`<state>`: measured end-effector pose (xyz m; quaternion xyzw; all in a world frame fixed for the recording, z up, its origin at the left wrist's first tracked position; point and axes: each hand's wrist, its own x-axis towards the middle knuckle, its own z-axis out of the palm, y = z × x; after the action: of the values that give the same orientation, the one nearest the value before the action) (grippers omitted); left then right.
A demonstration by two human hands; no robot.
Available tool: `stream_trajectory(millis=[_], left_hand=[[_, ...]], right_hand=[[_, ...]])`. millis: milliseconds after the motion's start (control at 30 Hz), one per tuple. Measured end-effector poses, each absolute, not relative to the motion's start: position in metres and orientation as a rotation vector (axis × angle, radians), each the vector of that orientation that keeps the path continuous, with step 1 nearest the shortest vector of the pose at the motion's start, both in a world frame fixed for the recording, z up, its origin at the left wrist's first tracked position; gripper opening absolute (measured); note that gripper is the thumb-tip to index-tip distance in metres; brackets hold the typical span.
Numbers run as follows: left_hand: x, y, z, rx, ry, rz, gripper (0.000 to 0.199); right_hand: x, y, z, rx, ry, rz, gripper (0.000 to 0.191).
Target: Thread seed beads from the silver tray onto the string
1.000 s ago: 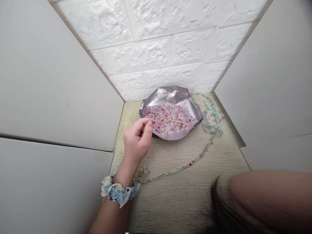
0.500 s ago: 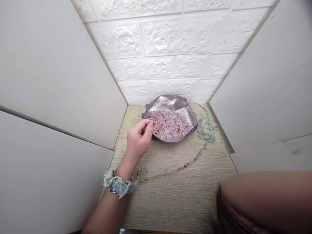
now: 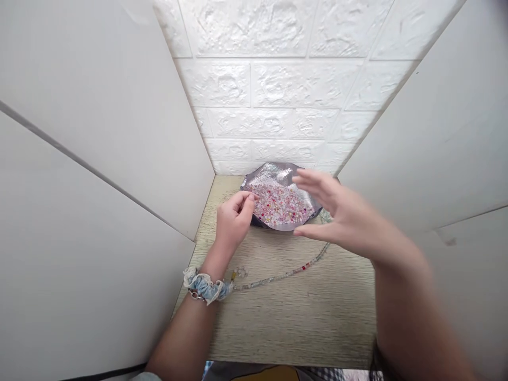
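Observation:
An opened silvery pouch (image 3: pixel 278 170) lies against the back wall with a heap of pink, white and red beads (image 3: pixel 278 203) in it. At the pouch's left front edge is my left hand (image 3: pixel 234 219), thumb and forefinger pinched together; what they hold, if anything, is too small to make out. My right hand (image 3: pixel 337 211), slightly blurred, hovers over the pouch's right side with thumb and fingers spread and nothing between them. A string of beads (image 3: pixel 283 275) curves across the wooden surface from beside my left wrist to below my right hand, which hides its far end.
White panels (image 3: pixel 99 132) stand on the left and right (image 3: pixel 448 148) of the wooden surface (image 3: pixel 293 328). A white brick-patterned wall (image 3: pixel 270 121) closes off the back. A blue scrunchie (image 3: pixel 208 286) is round my left wrist.
My right hand has come forward from the lower right, opened, to the pouch's right side. My left hand keeps its pinch at the pouch's edge. The view has shifted a little.

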<state>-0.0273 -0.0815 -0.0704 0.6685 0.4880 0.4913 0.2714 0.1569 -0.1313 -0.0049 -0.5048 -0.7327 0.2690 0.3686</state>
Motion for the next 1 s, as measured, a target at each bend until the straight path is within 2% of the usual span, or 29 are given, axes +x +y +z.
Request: stream_trajectory(millis=[133, 300, 367, 467, 533, 1000], left_hand=[[-0.025, -0.081, -0.072, 1.818, 1.275, 1.248, 0.026], [-0.021, -0.080, -0.078, 1.812, 1.195, 1.092, 0.027], [-0.019, -0.080, -0.081, 1.826, 1.174, 1.029, 0.028], [-0.015, -0.080, -0.084, 1.853, 1.158, 0.965, 0.030], [-0.013, -0.081, -0.085, 1.880, 1.156, 0.921, 0.031], [-0.012, -0.077, -0.090, 1.871, 1.151, 0.945, 0.031]], right_hand=[[0.157, -0.112, -0.056, -1.547, -1.898, 0.639, 0.075], [0.158, -0.109, -0.081, -1.628, -1.845, 0.658, 0.077], [0.158, -0.106, -0.084, -1.639, -1.794, 0.617, 0.065], [0.156, -0.101, -0.090, -1.716, -1.799, 0.426, 0.036], [0.152, -0.098, -0.096, -1.786, -1.878, 0.308, 0.026], [0.122, -0.094, -0.107, -2.189, -2.004, 0.285, 0.026]])
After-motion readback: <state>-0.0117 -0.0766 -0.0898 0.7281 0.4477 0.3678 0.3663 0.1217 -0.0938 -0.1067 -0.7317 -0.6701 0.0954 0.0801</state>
